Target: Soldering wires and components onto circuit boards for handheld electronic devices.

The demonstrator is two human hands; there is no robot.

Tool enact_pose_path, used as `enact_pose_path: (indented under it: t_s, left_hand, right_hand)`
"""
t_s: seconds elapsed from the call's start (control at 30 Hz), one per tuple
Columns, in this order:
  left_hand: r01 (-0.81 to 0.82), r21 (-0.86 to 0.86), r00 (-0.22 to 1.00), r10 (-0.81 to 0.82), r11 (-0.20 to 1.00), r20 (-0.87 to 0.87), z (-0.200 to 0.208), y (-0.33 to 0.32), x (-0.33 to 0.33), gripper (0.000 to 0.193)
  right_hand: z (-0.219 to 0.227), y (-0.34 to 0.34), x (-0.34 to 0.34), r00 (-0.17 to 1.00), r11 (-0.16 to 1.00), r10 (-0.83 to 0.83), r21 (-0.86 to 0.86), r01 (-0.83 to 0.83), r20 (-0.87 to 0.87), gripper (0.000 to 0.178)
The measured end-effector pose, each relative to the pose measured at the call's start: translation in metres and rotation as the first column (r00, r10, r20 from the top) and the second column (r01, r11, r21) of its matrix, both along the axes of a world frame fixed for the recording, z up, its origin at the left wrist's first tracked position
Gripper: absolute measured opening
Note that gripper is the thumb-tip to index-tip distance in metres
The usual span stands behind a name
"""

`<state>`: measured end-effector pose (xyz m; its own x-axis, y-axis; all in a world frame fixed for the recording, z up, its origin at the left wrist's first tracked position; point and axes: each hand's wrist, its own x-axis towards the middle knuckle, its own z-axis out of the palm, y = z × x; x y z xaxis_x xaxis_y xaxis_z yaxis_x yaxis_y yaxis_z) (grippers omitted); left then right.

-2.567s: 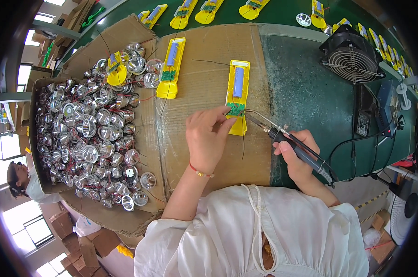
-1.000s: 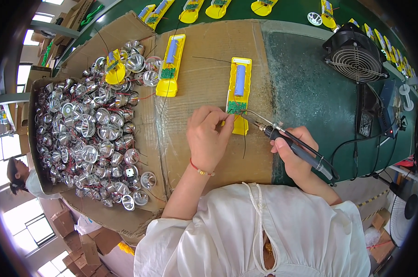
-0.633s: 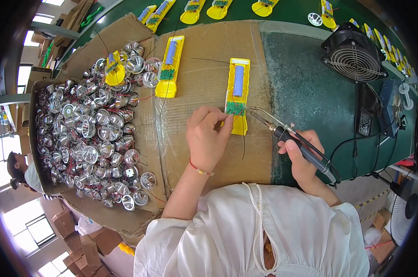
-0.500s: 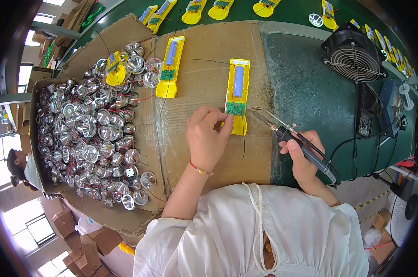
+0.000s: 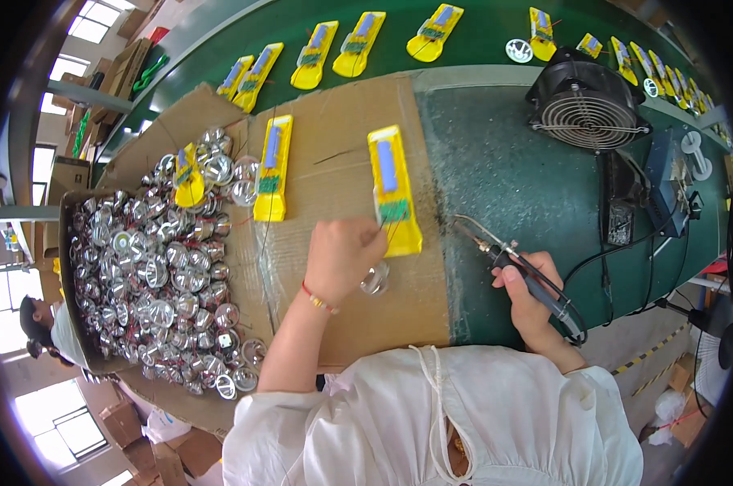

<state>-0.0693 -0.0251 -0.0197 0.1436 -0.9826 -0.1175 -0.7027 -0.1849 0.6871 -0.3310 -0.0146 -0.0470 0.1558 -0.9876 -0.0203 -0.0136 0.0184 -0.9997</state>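
Worker at bench: left hand (image 5: 342, 257) curled, fingertips pinching thin wires at lower end of yellow torch body (image 5: 394, 193) lying on cardboard sheet (image 5: 334, 130). Right hand (image 5: 531, 300) fisted round soldering iron (image 5: 512, 263), tip raised, just right of body.

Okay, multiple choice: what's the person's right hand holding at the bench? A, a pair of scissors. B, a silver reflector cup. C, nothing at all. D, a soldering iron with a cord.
D: the right hand grips a corded soldering iron, its tip raised toward the yellow casing that the left hand touches.
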Motion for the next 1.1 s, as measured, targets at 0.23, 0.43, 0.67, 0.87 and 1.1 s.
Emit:
enact_pose_path:
  t_s: [0.23,0.43,0.67,0.87,1.1]
  left_hand:
    - [0.203,-0.286,0.947,-0.114,0.936,0.301,0.01,-0.19,-0.055,0.017]
    - [-0.019,-0.534,0.909,0.237,0.845,0.343,-0.002,-0.294,-0.028,0.024]
    - [0.101,-0.243,0.844,0.047,0.965,0.534,-0.017,-0.223,-0.017,0.019]
    - [-0.108,-0.403,0.975,0.177,0.909,0.138,-0.008,-0.02,-0.01,0.011]
    - [-0.371,-0.434,0.753,0.539,0.821,0.377,0.004,0.064,0.064,0.005]
  right_hand:
    - [-0.001,-0.003,0.003,0.999,0.998,0.006,0.06,-0.004,-0.033,0.015]
    - [-0.006,-0.004,-0.004,0.997,0.994,0.066,0.086,-0.062,-0.043,0.015]
    - [-0.009,-0.007,0.001,1.0,0.997,0.015,0.076,-0.014,-0.006,0.015]
    - [-0.007,-0.005,0.009,0.997,0.997,-0.074,0.002,0.074,0.009,0.016]
    - [-0.021,-0.008,0.01,0.995,0.989,-0.098,-0.107,0.101,0.036,0.014]
